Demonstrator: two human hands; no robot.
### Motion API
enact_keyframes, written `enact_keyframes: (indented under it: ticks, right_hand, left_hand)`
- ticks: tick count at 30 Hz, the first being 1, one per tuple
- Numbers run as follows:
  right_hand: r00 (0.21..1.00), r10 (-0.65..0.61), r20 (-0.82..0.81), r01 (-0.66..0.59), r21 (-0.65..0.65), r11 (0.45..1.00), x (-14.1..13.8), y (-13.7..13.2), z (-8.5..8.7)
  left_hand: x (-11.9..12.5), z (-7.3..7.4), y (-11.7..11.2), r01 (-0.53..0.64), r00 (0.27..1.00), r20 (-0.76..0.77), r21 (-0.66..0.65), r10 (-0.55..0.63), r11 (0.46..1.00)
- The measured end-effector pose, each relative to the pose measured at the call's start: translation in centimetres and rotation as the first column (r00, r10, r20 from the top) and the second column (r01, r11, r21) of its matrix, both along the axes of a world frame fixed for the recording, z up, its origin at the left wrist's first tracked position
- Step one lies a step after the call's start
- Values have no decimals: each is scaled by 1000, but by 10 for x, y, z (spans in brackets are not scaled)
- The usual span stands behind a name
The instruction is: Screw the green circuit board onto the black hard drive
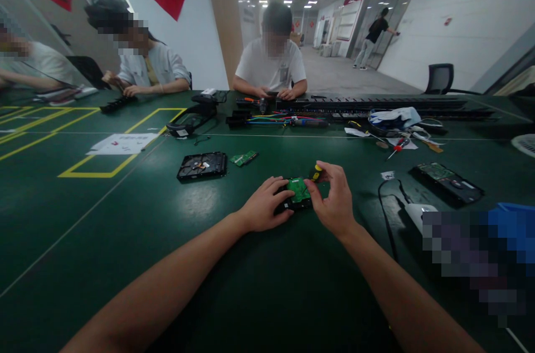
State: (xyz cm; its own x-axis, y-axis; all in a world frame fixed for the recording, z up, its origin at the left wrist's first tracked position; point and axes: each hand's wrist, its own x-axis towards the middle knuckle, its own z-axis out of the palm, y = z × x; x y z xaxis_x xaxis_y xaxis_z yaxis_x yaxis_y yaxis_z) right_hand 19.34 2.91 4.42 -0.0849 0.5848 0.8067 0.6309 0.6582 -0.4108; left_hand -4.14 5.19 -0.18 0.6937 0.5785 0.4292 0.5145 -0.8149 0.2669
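My left hand (264, 206) grips the left side of a hard drive (298, 190) that lies on the green table with its circuit board up. In the fingers of my right hand (335, 201) is a small yellow and black screwdriver (315, 173), held over the right side of the drive. Its tip is too hard to make out. To the left of the drive lie a loose green circuit board (244, 158) and a black hard drive (202, 166). Another hard drive (447, 182), with its board showing, rests to the right of my right hand.
A red screwdriver (400, 146) lies beyond my right hand. Cables (288, 119) and long black rails (376, 103) line the far side, where a person (271, 66) sits. White paper (123, 143) lies left; a black cord (382, 219) runs near my right forearm.
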Motion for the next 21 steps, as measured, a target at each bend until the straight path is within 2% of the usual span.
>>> enact_keyframes:
  ticks: [21]
  right_hand:
    - [999,8,41,-7,-21,1000,10,-2,10]
  left_hand:
    - [0,0,-3,-38,999,-36,-52,36,998]
